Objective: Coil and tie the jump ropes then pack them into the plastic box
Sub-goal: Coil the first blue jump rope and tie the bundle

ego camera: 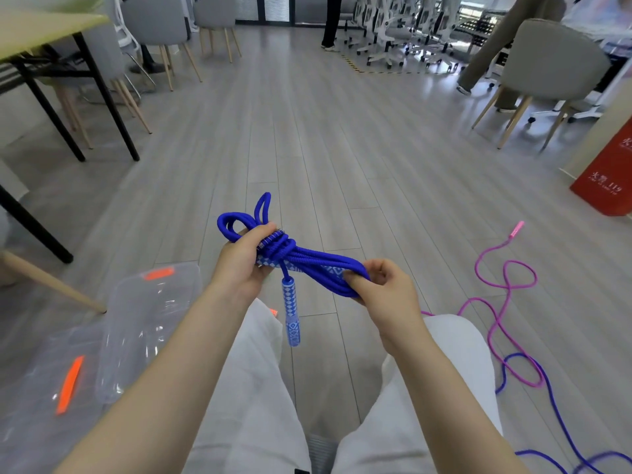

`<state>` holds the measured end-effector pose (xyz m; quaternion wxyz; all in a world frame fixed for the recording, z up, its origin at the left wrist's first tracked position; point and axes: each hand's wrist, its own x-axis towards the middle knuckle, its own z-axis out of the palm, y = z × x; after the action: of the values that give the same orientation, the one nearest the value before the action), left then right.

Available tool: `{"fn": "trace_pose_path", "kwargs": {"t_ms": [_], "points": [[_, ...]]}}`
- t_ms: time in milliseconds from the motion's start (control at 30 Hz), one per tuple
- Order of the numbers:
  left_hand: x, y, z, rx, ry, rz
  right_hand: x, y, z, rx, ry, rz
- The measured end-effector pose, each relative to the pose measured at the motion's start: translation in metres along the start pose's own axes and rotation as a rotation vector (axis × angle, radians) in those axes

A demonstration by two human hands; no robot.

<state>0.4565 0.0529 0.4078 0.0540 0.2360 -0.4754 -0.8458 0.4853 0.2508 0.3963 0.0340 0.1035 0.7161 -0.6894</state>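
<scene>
With the left hand (244, 258) gripping the wrapped end of the blue jump rope (307, 260) and right hand (379, 285) pinching its loops, tying seems underway; next, snugging the wrap, then the plastic box (150, 323) at eight o'clock.

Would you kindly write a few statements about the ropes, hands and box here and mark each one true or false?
1. Both hands hold the blue jump rope. True: the left hand grips one end of the bundle, the right hand the other.
2. One blue handle hangs below the bundle. True.
3. The pink jump rope is coiled and tied. False: it lies loose on the floor.
4. The plastic box stands right of the person. False: it is on the left.
</scene>
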Motion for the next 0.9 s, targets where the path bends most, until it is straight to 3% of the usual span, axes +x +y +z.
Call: {"fn": "trace_pose_path", "kwargs": {"t_ms": [433, 667, 800, 900], "points": [[0.011, 0.003, 0.000, -0.165, -0.007, -0.202, -0.002, -0.011, -0.007, 0.378, -0.254, 0.013], [0.006, -0.001, 0.005, -0.249, -0.057, -0.291, 0.004, -0.009, -0.008, 0.611, -0.456, 0.138], [0.012, 0.004, 0.001, -0.237, -0.081, -0.225, 0.010, -0.002, -0.011, 0.640, -0.459, 0.158], [0.016, 0.009, -0.002, -0.177, -0.030, -0.122, 0.014, 0.003, -0.010, 0.380, -0.270, 0.034]]}}
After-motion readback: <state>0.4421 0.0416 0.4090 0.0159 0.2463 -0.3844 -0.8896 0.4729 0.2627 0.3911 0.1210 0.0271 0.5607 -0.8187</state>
